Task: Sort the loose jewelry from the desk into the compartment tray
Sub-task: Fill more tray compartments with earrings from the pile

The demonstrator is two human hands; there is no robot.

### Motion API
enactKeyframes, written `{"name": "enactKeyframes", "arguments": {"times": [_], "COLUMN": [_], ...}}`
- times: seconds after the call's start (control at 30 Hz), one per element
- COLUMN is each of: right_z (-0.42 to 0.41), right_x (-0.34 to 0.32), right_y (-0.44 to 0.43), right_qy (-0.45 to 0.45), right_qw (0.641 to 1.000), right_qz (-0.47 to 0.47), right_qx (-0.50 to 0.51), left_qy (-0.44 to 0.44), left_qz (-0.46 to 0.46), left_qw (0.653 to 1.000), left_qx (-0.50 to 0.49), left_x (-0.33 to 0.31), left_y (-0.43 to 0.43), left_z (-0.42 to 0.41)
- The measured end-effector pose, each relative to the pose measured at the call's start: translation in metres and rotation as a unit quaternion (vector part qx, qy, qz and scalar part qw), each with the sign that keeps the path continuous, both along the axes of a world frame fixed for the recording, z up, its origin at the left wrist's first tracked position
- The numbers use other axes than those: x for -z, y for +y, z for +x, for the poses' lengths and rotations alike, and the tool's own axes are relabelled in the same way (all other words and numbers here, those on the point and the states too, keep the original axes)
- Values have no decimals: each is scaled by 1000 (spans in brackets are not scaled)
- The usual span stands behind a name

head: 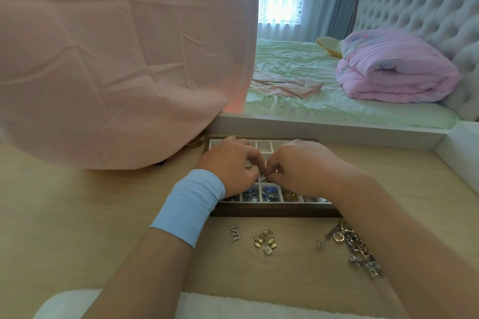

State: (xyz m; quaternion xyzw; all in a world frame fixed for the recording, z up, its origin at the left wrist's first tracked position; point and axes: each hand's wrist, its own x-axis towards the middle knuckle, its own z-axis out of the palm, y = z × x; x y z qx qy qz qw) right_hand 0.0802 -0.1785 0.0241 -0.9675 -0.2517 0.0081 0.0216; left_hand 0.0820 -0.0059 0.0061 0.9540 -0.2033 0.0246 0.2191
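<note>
Bedroom, light wood desk (77, 215), me standing beside it watching. Nearest the person, loose jewelry is still lying on the desk: a silver piece (235, 233), a gold earring cluster (264, 241), one small stud (321, 244), and a tangled pile of chains and rings (355, 246) running partly under the right forearm.

Just beyond that, the compartment tray (272, 211) is sitting with its dark wood rim towards the person. The front-row cells are already holding blue and amber pieces; the few back-row cells in view are showing only white lining.

My read: sorting is underway but nowhere near done. The tangle is looking like the slow part.

Hands: both are hovering low over the tray's middle row, backs up, wrists close together. The left hand (230, 163), with a blue wristband (189, 207) behind it, and the right hand (303, 166) are both curling their fingers in, tips meeting on a small silver item (263, 177). Both seem to be pinching it. I can't tell whether it's touching the cell floor yet.

Further back, a pink cloth (116, 59) is draping down onto the desk, and a bed (311, 101) is showing behind with a folded pink quilt (394, 67).
</note>
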Motion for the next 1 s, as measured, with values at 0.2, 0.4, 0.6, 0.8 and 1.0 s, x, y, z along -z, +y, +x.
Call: {"name": "enactKeyframes", "arguments": {"times": [0.2, 0.4, 0.6, 0.8, 1.0], "right_z": [-6, -28, -59, -78, -85], "right_x": [-13, -31, -33, -14, 2], "right_y": [-2, 7, 12, 10, 5], "right_qy": [11, 24, 68, 53, 47], "right_qw": [999, 996, 996, 997, 998], "right_qz": [33, 82, 44, -27, -12], "right_qx": [10, -18, -24, -41, -46], "left_qy": [-13, -70, -60, -93, -56], "left_qz": [-2, 3, -13, 1, 33], "left_qw": [1000, 997, 998, 995, 997], "left_qx": [-5, -12, 9, 22, 35], "left_x": [-2, -10, 1, 25, 27], "left_y": [0, 18, 28, 24, 26], "left_z": [-7, -36, -83, -101, -103]}}
